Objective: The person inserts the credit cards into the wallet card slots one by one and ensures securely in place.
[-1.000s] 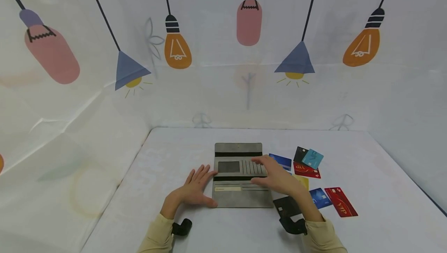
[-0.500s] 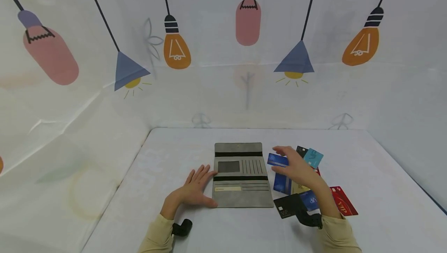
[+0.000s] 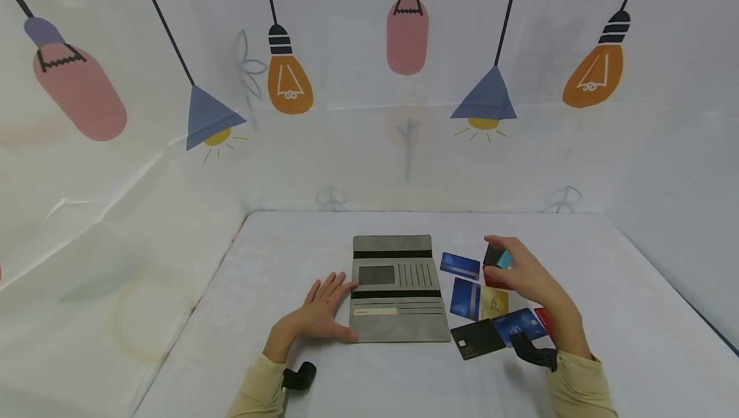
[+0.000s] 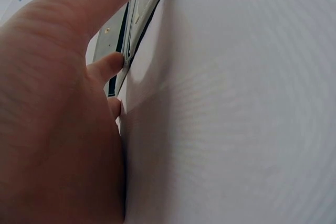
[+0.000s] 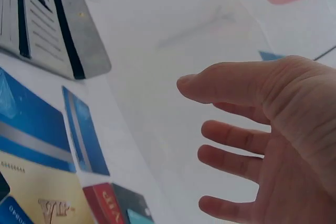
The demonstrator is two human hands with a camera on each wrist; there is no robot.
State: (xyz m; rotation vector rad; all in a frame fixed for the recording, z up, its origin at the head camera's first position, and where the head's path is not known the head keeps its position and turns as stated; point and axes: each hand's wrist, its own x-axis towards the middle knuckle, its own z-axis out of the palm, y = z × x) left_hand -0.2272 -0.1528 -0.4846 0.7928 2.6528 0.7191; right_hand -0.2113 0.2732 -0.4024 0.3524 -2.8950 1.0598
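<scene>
A grey wallet (image 3: 400,330) lies unfolded on the white table, showing slots and a mesh window. My left hand (image 3: 320,317) rests at its left edge with fingers spread; in the left wrist view the thumb reaches the wallet's border. My right hand (image 3: 528,280) hovers above the back of a card spread, its fingers loosely bent and nothing between them in the right wrist view. Beneath it, a black card (image 3: 492,255), a teal card (image 3: 505,260) and a red card (image 3: 495,278) overlap, partly hidden by the hand.
Right of the wallet lie a blue striped card (image 3: 460,265), another blue card (image 3: 464,298), a gold card (image 3: 494,303), a black VIP card (image 3: 477,339) and a blue chip card (image 3: 518,324). A red card (image 3: 544,322) is mostly behind the right wrist. Lamp-printed sheeting surrounds the table.
My right hand has moved right from over the wallet, past the blue cards, to above the black, teal and red cards. The left hand has stayed at the wallet's edge.
</scene>
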